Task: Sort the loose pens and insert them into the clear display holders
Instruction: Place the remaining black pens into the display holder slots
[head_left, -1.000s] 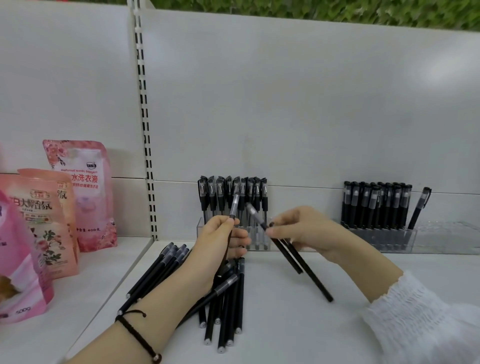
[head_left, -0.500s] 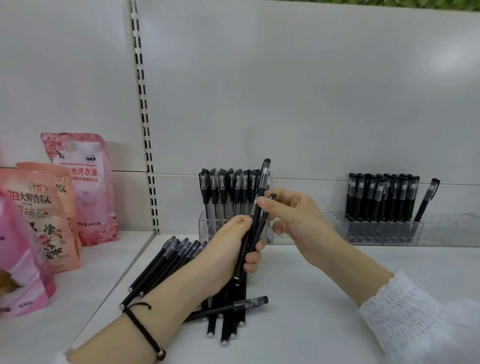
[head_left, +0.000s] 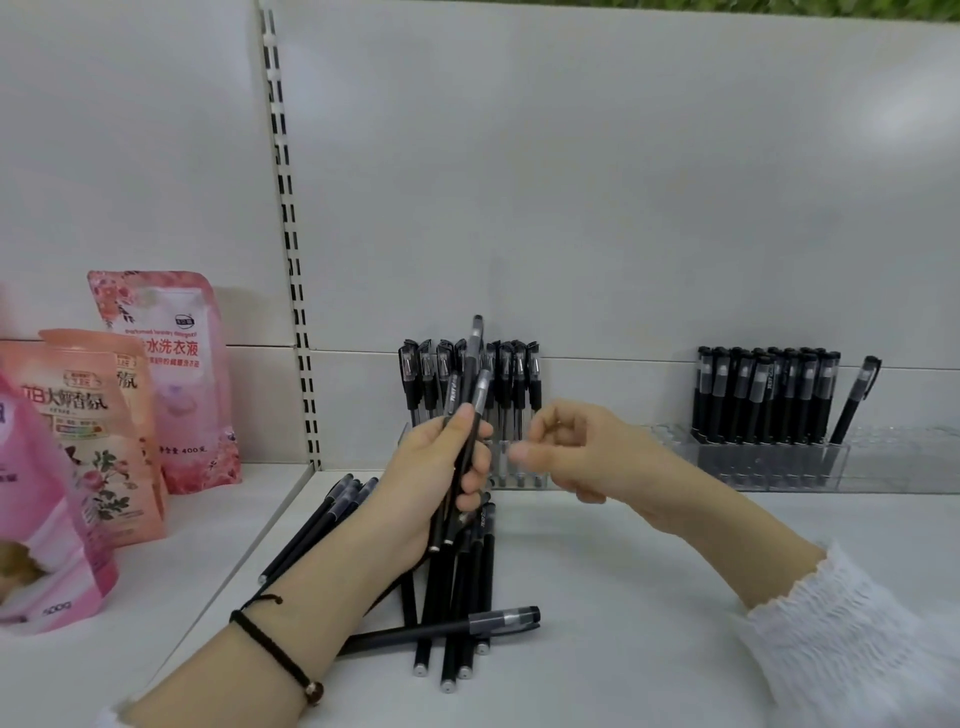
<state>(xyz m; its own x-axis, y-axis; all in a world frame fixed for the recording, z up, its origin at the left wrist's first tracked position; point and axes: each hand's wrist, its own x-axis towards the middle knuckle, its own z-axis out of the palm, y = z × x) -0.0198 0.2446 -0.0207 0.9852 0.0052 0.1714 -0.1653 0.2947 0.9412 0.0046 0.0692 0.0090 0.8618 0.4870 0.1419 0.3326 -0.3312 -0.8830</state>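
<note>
My left hand (head_left: 436, 483) grips a small bundle of black pens (head_left: 470, 415) upright, caps up, in front of the near clear holder (head_left: 511, 467), which holds a row of black pens. My right hand (head_left: 576, 452) hovers just right of the bundle with fingers loosely curled and holds nothing. A pile of loose black pens (head_left: 457, 597) lies on the white shelf under my left hand; one pen (head_left: 467, 626) lies crosswise on it. A second clear holder (head_left: 883, 462) at the right carries another row of black pens (head_left: 769, 395).
Pink detergent pouches (head_left: 171, 379) stand on the neighbouring shelf at the left, beyond a slotted upright (head_left: 291, 260). The white back panel rises right behind the holders. More loose pens (head_left: 317, 525) fan out left of my left wrist.
My right hand has let go of its pens, which now sit with the others in my left hand's bundle, and has drawn slightly right.
</note>
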